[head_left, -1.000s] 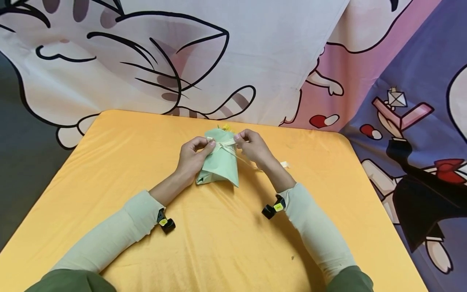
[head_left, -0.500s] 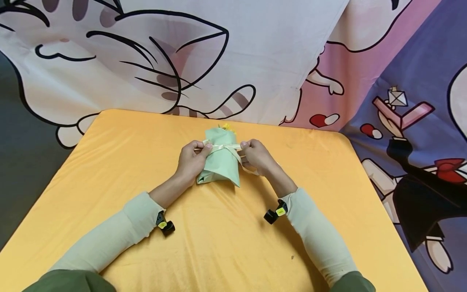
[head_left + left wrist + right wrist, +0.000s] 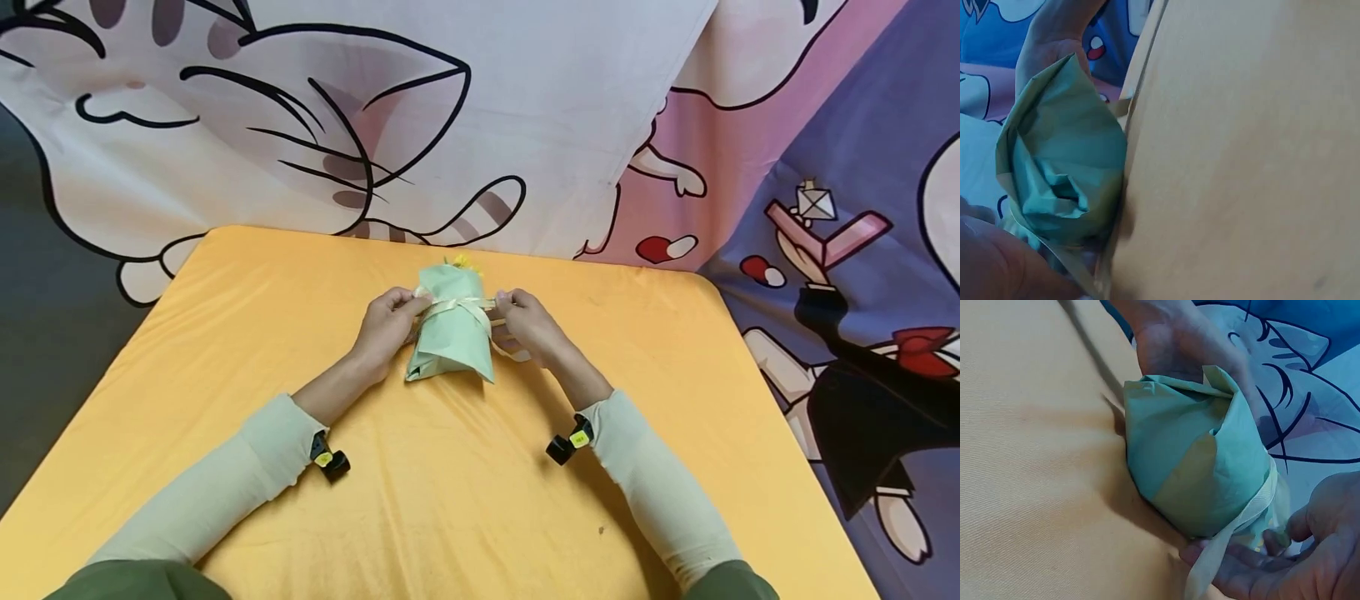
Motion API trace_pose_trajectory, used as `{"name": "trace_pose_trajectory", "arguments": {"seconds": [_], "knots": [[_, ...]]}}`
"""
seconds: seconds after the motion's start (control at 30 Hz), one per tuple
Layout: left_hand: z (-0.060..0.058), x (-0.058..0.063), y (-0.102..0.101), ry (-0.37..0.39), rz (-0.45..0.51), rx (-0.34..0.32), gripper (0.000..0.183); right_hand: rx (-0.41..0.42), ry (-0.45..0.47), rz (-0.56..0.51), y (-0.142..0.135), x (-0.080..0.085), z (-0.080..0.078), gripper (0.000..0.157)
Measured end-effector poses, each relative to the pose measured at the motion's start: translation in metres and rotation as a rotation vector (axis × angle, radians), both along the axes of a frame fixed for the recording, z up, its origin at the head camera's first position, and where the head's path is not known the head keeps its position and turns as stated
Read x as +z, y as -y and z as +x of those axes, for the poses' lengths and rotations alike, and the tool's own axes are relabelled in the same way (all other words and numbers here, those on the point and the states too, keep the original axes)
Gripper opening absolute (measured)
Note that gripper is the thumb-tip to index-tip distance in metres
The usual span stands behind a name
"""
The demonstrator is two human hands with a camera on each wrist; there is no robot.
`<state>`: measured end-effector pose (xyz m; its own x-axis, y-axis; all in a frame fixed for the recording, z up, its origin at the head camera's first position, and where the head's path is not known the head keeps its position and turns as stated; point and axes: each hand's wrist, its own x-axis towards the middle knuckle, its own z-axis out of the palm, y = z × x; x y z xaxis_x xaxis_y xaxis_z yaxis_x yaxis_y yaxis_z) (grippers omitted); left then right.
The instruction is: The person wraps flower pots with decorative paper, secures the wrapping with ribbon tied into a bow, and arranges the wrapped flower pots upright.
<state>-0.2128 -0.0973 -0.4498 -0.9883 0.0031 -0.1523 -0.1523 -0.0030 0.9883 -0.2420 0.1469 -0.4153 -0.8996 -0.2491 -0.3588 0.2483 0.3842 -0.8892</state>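
A small bouquet wrapped in mint-green paper [image 3: 452, 342] lies on the yellow cloth, its yellow flowers [image 3: 463, 262] peeking out at the far end. Round its middle runs a pale cream ribbon [image 3: 457, 303], crossed at the front. At the bouquet's left side my left hand [image 3: 386, 329] pinches one part of the ribbon between thumb and forefinger. Opposite it, my right hand [image 3: 528, 323] pinches the other part, and a loose ribbon tail [image 3: 1213, 562] hangs by its fingers in the right wrist view. The paper's folded bottom [image 3: 1069, 194] faces the left wrist camera.
The yellow cloth [image 3: 450, 500] covers the whole table. Behind its far edge hangs a printed cat backdrop [image 3: 300, 125], with a purple cartoon panel [image 3: 825, 275] on the right. A black wrist camera [image 3: 330, 462] sits on each sleeve.
My right hand has shifted slightly right and down, drawing the ribbon straighter across the paper. My left hand has drawn a little to the left, and the ribbon's crossing looks flatter.
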Motion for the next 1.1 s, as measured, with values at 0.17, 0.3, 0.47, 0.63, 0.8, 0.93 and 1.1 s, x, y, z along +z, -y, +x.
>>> {"name": "trace_pose_trajectory", "arguments": {"seconds": [0.17, 0.3, 0.47, 0.63, 0.8, 0.93, 1.1], "knots": [[-0.003, 0.008, 0.005, 0.085, -0.151, -0.162, 0.078, 0.138, 0.012, -0.025, 0.003, 0.001, -0.004, 0.075], [-0.009, 0.01, 0.003, 0.165, -0.232, -0.27, 0.092, 0.18, 0.02, 0.069, 0.005, 0.002, -0.004, 0.08], [-0.016, 0.013, 0.003, 0.199, -0.326, -0.379, 0.084, 0.175, 0.009, 0.179, 0.005, 0.001, -0.003, 0.072], [-0.02, 0.016, 0.009, 0.243, -0.352, -0.397, 0.081, 0.17, 0.034, 0.228, 0.005, 0.005, -0.003, 0.072], [-0.023, 0.018, 0.014, 0.274, -0.327, -0.432, 0.078, 0.176, 0.068, 0.23, 0.007, 0.008, -0.004, 0.07], [-0.023, 0.018, 0.014, 0.289, -0.341, -0.438, 0.075, 0.185, 0.079, 0.224, 0.007, 0.007, -0.005, 0.066], [-0.024, 0.024, 0.012, 0.263, -0.296, -0.419, 0.07, 0.224, 0.054, 0.189, 0.005, 0.015, -0.006, 0.06]]}}
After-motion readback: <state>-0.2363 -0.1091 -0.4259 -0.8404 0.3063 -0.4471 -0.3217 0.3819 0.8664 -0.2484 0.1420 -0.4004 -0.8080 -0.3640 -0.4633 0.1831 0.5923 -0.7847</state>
